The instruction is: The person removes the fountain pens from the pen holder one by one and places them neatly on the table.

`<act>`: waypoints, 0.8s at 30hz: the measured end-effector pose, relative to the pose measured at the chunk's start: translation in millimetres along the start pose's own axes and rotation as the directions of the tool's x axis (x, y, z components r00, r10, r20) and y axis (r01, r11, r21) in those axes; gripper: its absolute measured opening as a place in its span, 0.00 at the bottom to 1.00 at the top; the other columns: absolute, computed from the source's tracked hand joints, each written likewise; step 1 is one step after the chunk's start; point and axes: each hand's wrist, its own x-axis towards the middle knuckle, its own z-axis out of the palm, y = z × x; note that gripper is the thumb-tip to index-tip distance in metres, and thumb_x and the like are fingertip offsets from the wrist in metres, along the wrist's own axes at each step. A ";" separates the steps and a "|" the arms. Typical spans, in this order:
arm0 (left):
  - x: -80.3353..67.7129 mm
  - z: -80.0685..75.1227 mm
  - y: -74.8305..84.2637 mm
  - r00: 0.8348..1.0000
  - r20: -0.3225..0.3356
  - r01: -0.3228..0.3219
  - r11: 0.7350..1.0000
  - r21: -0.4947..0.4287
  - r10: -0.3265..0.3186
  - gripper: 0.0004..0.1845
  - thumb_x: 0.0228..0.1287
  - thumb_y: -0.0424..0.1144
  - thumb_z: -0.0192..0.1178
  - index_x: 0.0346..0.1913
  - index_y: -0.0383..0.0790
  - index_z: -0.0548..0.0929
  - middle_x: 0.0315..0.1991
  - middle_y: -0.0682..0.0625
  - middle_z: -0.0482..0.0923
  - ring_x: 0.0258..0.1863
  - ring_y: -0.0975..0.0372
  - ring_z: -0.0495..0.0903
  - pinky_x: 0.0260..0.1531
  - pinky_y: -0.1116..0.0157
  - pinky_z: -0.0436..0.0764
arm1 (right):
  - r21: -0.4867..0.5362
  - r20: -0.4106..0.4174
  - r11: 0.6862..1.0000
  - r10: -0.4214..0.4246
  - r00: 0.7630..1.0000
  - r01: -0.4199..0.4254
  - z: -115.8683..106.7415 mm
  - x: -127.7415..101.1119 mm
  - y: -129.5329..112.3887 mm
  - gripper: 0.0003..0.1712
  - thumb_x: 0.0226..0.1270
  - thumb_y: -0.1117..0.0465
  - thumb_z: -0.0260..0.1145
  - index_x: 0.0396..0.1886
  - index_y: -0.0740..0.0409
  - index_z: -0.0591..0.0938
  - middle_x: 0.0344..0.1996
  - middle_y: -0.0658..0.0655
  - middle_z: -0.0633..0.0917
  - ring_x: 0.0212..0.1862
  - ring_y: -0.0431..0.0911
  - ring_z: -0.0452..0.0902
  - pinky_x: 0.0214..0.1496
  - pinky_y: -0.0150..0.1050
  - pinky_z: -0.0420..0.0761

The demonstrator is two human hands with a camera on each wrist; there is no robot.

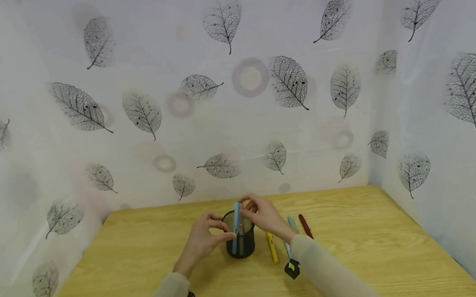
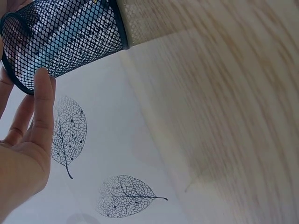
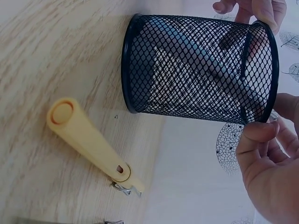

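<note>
A black mesh pen holder (image 1: 240, 245) stands upright on the table, and a light-blue pen (image 1: 236, 226) and a greyish pen (image 1: 242, 225) lean inside it. My left hand (image 1: 201, 238) grips its rim from the left, thumb towards the front; in the left wrist view a finger of the left hand (image 2: 43, 109) lies against the mesh by the rim. From the right, my right hand (image 1: 265, 215) reaches over the rim, thumb and index finger pinching the top of the greyish pen. In the right wrist view these fingertips of the right hand (image 3: 273, 154) are right at the rim.
Right of the holder lie a yellow pen (image 1: 272, 248), a pale green pen (image 1: 292, 224) and a dark red pen (image 1: 305, 226), with a light-blue one (image 1: 288, 251) partly behind the right wrist. A leaf-patterned curtain (image 1: 258, 130) encloses the wooden table (image 1: 142, 241) at the back and sides.
</note>
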 end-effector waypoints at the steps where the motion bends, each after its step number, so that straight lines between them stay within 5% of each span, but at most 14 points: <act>1: 0.0 -0.1 0.4 1.000 -0.001 0.000 1.000 -0.001 0.000 0.07 0.49 0.47 0.76 0.25 0.55 0.87 0.46 0.46 0.80 0.53 0.51 0.77 0.55 0.44 0.75 | 0.006 0.002 1.000 0.000 1.000 0.000 -0.2 -0.1 0.1 0.14 0.71 0.55 0.64 0.53 0.47 0.79 0.35 0.52 0.84 0.33 0.41 0.78 0.32 0.35 0.78; 24: -1.3 1.6 -1.2 0.999 -0.021 -0.042 0.999 0.007 0.042 0.08 0.49 0.46 0.77 0.24 0.54 0.86 0.46 0.43 0.80 0.52 0.50 0.78 0.49 0.45 0.78 | 0.053 0.025 0.997 -0.051 0.998 0.049 -1.1 -7.0 3.5 0.12 0.71 0.54 0.64 0.50 0.43 0.76 0.38 0.50 0.83 0.33 0.43 0.78 0.31 0.35 0.78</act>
